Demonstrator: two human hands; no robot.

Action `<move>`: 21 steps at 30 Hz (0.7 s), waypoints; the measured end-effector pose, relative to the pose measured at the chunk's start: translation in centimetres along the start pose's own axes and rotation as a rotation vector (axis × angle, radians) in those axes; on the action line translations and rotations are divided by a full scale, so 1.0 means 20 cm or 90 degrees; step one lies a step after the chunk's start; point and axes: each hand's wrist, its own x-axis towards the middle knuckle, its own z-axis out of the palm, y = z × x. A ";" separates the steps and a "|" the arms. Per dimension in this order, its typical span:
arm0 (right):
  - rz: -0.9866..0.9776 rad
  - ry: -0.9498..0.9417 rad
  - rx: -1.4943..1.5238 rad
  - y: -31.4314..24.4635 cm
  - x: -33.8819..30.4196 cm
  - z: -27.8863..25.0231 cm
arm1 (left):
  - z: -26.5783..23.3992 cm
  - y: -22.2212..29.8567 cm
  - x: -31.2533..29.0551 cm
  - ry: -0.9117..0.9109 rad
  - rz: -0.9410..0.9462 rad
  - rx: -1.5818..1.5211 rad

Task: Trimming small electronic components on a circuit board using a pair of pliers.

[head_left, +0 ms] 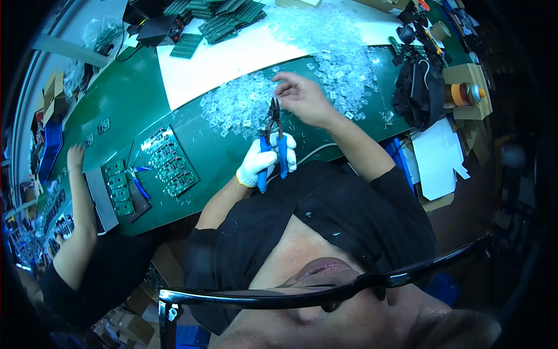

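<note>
White-gloved left hand (257,163) clenches blue-handled cutting pliers (274,142), jaws up; bare right hand (302,96) pinches sth tiny just above, over clear plastic bits (244,104).

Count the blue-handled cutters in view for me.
2. One pair of cutters is gripped in the gloved left hand, near the bare right hand. A second pair lies on the green mat beside the circuit boards. Others may be hidden under clutter.
</note>
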 end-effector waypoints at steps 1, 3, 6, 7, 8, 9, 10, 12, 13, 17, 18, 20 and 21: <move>-0.066 -0.006 -0.064 -0.01 -0.01 0.05 | -0.01 0.00 -0.01 0.000 0.000 0.001; -0.132 -0.012 -0.131 -0.03 0.00 0.05 | -0.02 -0.01 -0.01 -0.004 0.003 0.005; -0.254 0.057 -0.471 -0.03 0.01 -0.06 | -0.03 0.00 -0.01 0.002 -0.013 0.006; -0.235 0.127 -0.582 -0.03 0.02 -0.13 | -0.03 0.01 -0.01 0.011 -0.032 0.003; -0.215 0.199 -0.691 -0.02 0.04 -0.19 | -0.02 0.01 -0.01 0.011 -0.030 0.002; -0.216 0.196 -0.692 -0.02 0.07 -0.23 | -0.01 0.02 -0.01 0.011 -0.037 0.007; -0.169 0.242 -0.743 -0.01 0.09 -0.28 | -0.01 0.02 -0.01 0.008 -0.046 0.012; -0.121 0.288 -0.793 0.02 0.14 -0.32 | 0.00 0.02 -0.01 -0.001 -0.055 0.021; -0.092 0.265 -0.822 0.02 0.16 -0.33 | 0.00 0.02 -0.01 -0.006 -0.063 0.032; -0.095 0.225 -0.844 0.07 0.20 -0.34 | 0.02 0.01 0.00 0.013 -0.047 0.049; -0.095 0.224 -0.844 0.09 0.19 -0.35 | 0.01 0.01 0.00 0.012 -0.038 0.038; -0.188 0.258 -0.771 0.11 0.17 -0.35 | -0.01 0.01 0.00 0.018 -0.027 0.027; -0.188 0.255 -0.769 0.11 0.15 -0.36 | -0.02 0.01 0.00 0.017 -0.040 0.022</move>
